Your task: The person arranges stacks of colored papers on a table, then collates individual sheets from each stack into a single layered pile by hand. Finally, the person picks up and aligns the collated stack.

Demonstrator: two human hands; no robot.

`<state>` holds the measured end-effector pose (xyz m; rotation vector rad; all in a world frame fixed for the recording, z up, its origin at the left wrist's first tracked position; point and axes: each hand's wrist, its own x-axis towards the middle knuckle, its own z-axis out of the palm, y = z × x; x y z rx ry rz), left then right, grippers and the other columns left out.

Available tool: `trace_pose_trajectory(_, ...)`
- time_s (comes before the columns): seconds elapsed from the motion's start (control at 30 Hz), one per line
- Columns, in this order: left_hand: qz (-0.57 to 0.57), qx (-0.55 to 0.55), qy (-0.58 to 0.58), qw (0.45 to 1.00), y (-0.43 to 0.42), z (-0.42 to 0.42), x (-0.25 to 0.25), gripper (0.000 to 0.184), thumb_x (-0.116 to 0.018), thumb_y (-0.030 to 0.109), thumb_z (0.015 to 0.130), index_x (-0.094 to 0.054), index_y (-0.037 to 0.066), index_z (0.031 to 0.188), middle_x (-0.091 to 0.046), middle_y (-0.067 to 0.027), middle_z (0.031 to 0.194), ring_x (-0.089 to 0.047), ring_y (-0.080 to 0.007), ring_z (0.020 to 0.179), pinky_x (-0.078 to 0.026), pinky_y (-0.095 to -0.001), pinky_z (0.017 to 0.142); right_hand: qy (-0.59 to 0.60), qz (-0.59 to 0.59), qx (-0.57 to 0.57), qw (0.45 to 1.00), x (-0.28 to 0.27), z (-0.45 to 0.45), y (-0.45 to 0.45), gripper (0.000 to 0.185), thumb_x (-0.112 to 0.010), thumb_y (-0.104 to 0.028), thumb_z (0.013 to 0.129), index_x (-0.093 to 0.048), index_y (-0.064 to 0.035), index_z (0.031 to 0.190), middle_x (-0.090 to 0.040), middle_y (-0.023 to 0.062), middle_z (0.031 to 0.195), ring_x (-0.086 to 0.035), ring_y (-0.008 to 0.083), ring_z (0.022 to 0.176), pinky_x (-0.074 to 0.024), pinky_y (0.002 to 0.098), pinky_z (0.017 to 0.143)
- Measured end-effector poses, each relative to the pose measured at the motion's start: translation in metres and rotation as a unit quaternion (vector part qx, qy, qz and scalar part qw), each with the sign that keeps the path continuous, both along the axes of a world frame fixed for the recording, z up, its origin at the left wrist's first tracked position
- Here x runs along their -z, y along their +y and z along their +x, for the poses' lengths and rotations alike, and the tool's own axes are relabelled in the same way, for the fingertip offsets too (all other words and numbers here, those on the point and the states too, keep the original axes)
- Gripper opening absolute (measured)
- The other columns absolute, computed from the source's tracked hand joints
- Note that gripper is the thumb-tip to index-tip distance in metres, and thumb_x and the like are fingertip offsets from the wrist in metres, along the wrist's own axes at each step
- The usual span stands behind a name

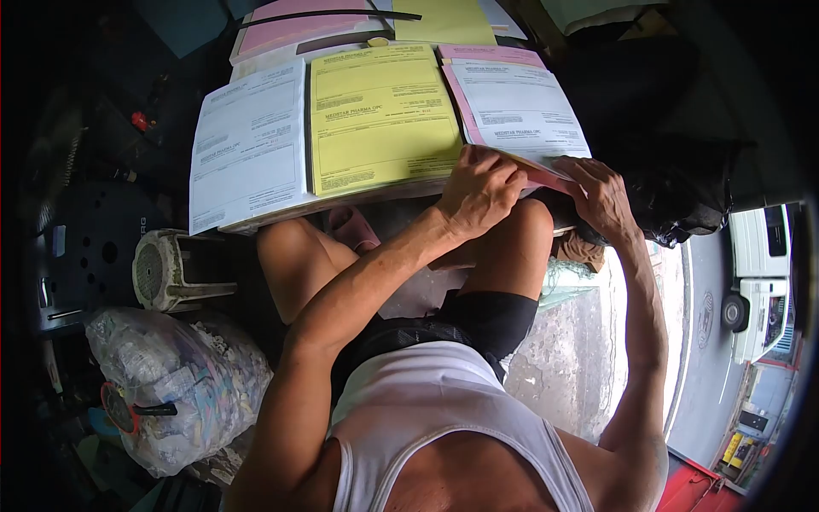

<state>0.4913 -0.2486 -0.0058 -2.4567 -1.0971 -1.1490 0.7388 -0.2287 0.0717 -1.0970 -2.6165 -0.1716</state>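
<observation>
Three stacks of printed forms lie side by side on a board (281, 215) over my knees: a white stack (247, 145), a yellow stack (384, 128), and a stack with white forms (520, 101) over pink sheets (486, 54). At the near edge of the right stack, my left hand (479, 192) is closed, its fingers curled on the edge of the forms. My right hand (601, 198) pinches the near right corner of the same forms. Between my hands the near edge is lifted and bent, showing a pink underside. How many sheets are held cannot be told.
More pink paper (303, 19) and yellow paper (444, 21) lie behind the stacks, with a dark strip (333, 14) across them. A plastic stool (159, 271) and a stuffed clear bag (183, 384) stand at left. Black plastic (682, 196) is at right, near a street with a white vehicle (762, 282).
</observation>
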Motion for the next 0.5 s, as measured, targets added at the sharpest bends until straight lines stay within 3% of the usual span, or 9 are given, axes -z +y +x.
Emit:
trace_pose_trajectory(0.1, -0.028, 0.006, -0.065, 0.997, -0.006, -0.002, -0.018, 0.029, -0.079, 0.016, 0.083, -0.071, 0.007, 0.110, -0.071, -0.0058, 0.108, -0.067, -0.0246, 0.094, -0.051, -0.0400, 0.084, -0.016, -0.033, -0.002, 0.999, -0.016, -0.008, -0.017, 0.037, -0.074, -0.011, 0.084, -0.068, -0.0040, 0.120, -0.071, 0.0174, 0.119, -0.069, 0.0343, 0.109, -0.0549, 0.0439, 0.094)
trace_pose_trajectory(0.13, -0.020, 0.030, -0.168, 0.985, -0.015, -0.004, -0.033, 0.032, -0.080, 0.010, 0.082, -0.070, 0.005, 0.112, -0.071, -0.0080, 0.106, -0.068, -0.0258, 0.092, -0.053, -0.0394, 0.084, -0.029, -0.045, 0.005, 0.999, -0.015, -0.010, -0.018, 0.042, -0.076, -0.012, 0.083, -0.066, -0.0034, 0.122, -0.070, 0.0173, 0.123, -0.067, 0.0342, 0.113, -0.0533, 0.0442, 0.098)
trace_pose_trajectory(0.23, -0.063, 0.156, -0.365, 0.916, -0.067, -0.025, -0.084, 0.037, -0.077, -0.005, 0.080, -0.067, -0.001, 0.115, -0.071, -0.0150, 0.102, -0.069, -0.0267, 0.092, -0.055, -0.0365, 0.082, 0.011, 0.006, 0.000, 1.000, 0.011, -0.004, -0.009, 0.049, -0.075, -0.004, 0.078, -0.065, -0.0055, 0.126, -0.071, 0.0160, 0.120, -0.069, 0.0356, 0.108, -0.0558, 0.0445, 0.094)
trace_pose_trajectory(0.27, -0.124, 0.239, -0.413, 0.870, -0.093, -0.033, -0.096, 0.032, -0.076, -0.002, 0.083, -0.067, -0.003, 0.114, -0.070, -0.0161, 0.105, -0.069, -0.0259, 0.091, -0.055, -0.0357, 0.082, 0.015, -0.002, 0.010, 1.000, 0.013, -0.003, -0.007, 0.049, -0.072, 0.001, 0.078, -0.066, -0.0056, 0.125, -0.071, 0.0162, 0.119, -0.069, 0.0362, 0.107, -0.0566, 0.0444, 0.093)
trace_pose_trajectory(0.3, -0.185, 0.317, -0.456, 0.811, -0.118, -0.037, -0.107, 0.029, -0.075, 0.001, 0.086, -0.067, -0.005, 0.113, -0.070, -0.0172, 0.107, -0.070, -0.0252, 0.091, -0.055, -0.0348, 0.081, 0.033, -0.005, 0.018, 0.999, 0.015, -0.003, -0.006, 0.047, -0.070, 0.003, 0.078, -0.066, -0.0061, 0.124, -0.072, 0.0155, 0.119, -0.069, 0.0356, 0.108, -0.0564, 0.0439, 0.093)
trace_pose_trajectory(0.37, -0.314, 0.522, -0.556, 0.566, -0.159, -0.036, -0.130, 0.017, -0.076, 0.010, 0.090, -0.068, 0.001, 0.102, -0.067, -0.0156, 0.106, -0.068, -0.0252, 0.091, -0.055, -0.0371, 0.083, 0.030, -0.032, 0.057, 0.997, 0.012, -0.008, -0.008, 0.044, -0.068, 0.003, 0.081, -0.067, -0.0078, 0.124, -0.072, 0.0140, 0.121, -0.069, 0.0355, 0.111, -0.0562, 0.0431, 0.096)
trace_pose_trajectory(0.4, -0.312, 0.579, -0.575, 0.487, -0.175, -0.030, -0.125, 0.025, -0.077, 0.016, 0.089, -0.066, 0.002, 0.106, -0.065, -0.0163, 0.108, -0.068, -0.0271, 0.092, -0.055, -0.0362, 0.082, 0.020, -0.030, 0.064, 0.997, 0.014, -0.008, -0.008, 0.043, -0.068, 0.002, 0.082, -0.067, -0.0085, 0.124, -0.071, 0.0140, 0.123, -0.069, 0.0355, 0.112, -0.0563, 0.0433, 0.095)
trace_pose_trajectory(0.47, -0.256, 0.600, -0.679, 0.337, -0.198, -0.018, -0.139, 0.022, -0.077, 0.013, 0.089, -0.062, 0.002, 0.101, -0.064, -0.0165, 0.103, -0.067, -0.0269, 0.086, -0.060, -0.0370, 0.071, 0.030, -0.014, 0.061, 0.998, 0.014, -0.013, -0.008, 0.041, -0.067, 0.004, 0.080, -0.068, -0.0069, 0.120, -0.072, 0.0140, 0.121, -0.069, 0.0348, 0.111, -0.0561, 0.0430, 0.096)
trace_pose_trajectory(0.5, -0.229, 0.579, -0.720, 0.306, -0.200, -0.022, -0.161, 0.018, -0.076, 0.009, 0.088, -0.061, 0.002, 0.096, -0.064, -0.0163, 0.100, -0.066, -0.0258, 0.082, -0.062, -0.0379, 0.067, 0.035, -0.027, 0.070, 0.997, 0.012, -0.015, -0.011, 0.041, -0.067, 0.005, 0.080, -0.068, -0.0066, 0.120, -0.072, 0.0145, 0.121, -0.069, 0.0354, 0.111, -0.0561, 0.0431, 0.097)
